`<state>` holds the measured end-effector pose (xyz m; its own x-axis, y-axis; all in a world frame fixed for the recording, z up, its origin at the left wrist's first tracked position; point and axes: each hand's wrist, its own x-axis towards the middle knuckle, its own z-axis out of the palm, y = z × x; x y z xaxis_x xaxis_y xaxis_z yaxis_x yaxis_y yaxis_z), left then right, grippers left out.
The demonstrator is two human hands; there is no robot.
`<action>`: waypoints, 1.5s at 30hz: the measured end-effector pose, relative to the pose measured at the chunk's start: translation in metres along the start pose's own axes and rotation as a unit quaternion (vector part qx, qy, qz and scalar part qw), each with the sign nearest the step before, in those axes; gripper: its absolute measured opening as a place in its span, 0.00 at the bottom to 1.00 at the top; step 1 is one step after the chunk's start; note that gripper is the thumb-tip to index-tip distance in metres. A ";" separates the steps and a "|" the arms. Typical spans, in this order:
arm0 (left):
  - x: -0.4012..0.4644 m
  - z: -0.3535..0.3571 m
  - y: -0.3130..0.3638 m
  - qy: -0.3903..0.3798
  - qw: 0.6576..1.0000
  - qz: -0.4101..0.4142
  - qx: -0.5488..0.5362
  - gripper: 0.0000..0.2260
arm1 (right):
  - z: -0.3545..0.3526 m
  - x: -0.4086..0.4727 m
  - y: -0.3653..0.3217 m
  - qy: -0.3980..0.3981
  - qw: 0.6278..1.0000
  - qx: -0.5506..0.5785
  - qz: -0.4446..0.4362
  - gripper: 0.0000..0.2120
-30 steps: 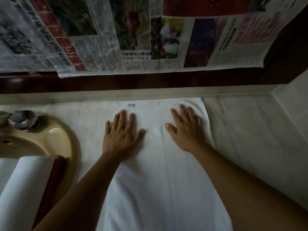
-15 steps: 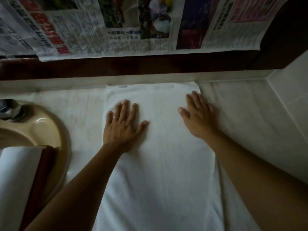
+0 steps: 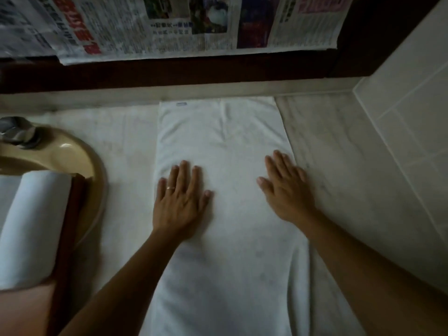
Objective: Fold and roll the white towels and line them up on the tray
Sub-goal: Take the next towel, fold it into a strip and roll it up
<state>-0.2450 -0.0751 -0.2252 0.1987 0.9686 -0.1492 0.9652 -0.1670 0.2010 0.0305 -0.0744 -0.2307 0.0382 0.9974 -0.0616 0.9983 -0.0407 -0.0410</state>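
Observation:
A white towel (image 3: 228,146), folded into a long strip, lies flat on the marble counter and runs from the back ledge toward me. My left hand (image 3: 180,201) presses flat on its left half, fingers straight and spread. My right hand (image 3: 287,190) lies flat along the towel's right edge, fingers straight. A rolled white towel (image 3: 31,221) rests on a dark wooden tray (image 3: 66,241) at the left.
A beige sink (image 3: 72,156) with a metal tap (image 3: 17,132) sits at the left, partly under the tray. Newspaper sheets (image 3: 169,23) hang over the dark wall behind. A white tiled wall (image 3: 407,117) closes the right side. Bare marble counter (image 3: 339,166) lies right of the towel.
Both hands have slid along the towel toward me, away from the back ledge, staying flat. The right hand moved out to the towel's right edge.

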 end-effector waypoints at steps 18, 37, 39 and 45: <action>-0.080 0.010 0.015 -0.014 1.000 -0.023 -0.014 0.31 | -0.003 -0.151 0.006 0.011 0.991 -0.002 0.133 0.32; -0.174 0.023 0.031 -0.024 0.999 0.043 0.003 0.31 | -0.011 -0.253 -0.039 -0.015 0.998 0.056 0.009 0.29; -0.183 0.027 0.027 -0.033 0.998 0.044 0.001 0.32 | 0.001 -0.265 -0.046 -0.046 0.997 0.059 -0.008 0.32; -0.190 0.021 0.015 -0.012 1.000 0.014 -0.004 0.36 | -0.004 -0.261 -0.022 -0.037 0.997 0.043 0.048 0.36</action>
<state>-0.2652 -0.2653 -0.2144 0.2296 0.9588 -0.1671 0.9580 -0.1924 0.2125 -0.0008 -0.3336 -0.2096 0.1259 0.9816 -0.1435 0.9828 -0.1431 -0.1167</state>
